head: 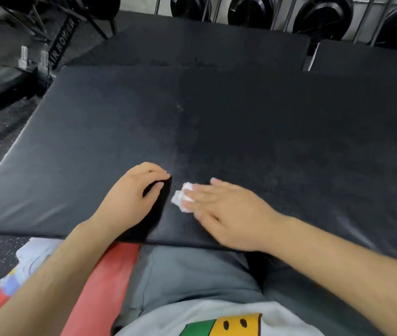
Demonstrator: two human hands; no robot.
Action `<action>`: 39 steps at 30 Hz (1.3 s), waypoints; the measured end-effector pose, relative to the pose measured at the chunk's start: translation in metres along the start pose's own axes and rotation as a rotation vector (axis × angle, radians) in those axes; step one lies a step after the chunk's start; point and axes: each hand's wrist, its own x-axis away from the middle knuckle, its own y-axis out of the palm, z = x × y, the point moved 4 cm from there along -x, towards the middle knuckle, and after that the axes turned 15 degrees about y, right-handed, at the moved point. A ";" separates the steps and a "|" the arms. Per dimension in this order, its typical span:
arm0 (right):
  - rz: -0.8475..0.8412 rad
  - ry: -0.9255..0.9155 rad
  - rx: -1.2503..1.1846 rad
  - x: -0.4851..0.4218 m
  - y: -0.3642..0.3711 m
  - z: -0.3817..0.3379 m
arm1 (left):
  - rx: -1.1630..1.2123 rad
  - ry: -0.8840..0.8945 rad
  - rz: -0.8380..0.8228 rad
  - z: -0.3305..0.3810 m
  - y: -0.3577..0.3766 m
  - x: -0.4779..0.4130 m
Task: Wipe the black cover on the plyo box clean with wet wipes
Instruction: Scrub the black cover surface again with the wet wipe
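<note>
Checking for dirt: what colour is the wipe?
The wipe is white; head view.

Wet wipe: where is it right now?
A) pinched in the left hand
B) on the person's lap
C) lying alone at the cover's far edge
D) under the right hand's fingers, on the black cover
D: the crumpled white wet wipe lies under the straight fingers of the right hand, pressed onto the black cover; the left hand rests on the cover beside it, holding nothing.
</note>
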 end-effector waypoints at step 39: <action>-0.001 -0.170 -0.042 0.031 0.006 -0.007 | 0.154 0.036 -0.135 0.020 -0.010 0.073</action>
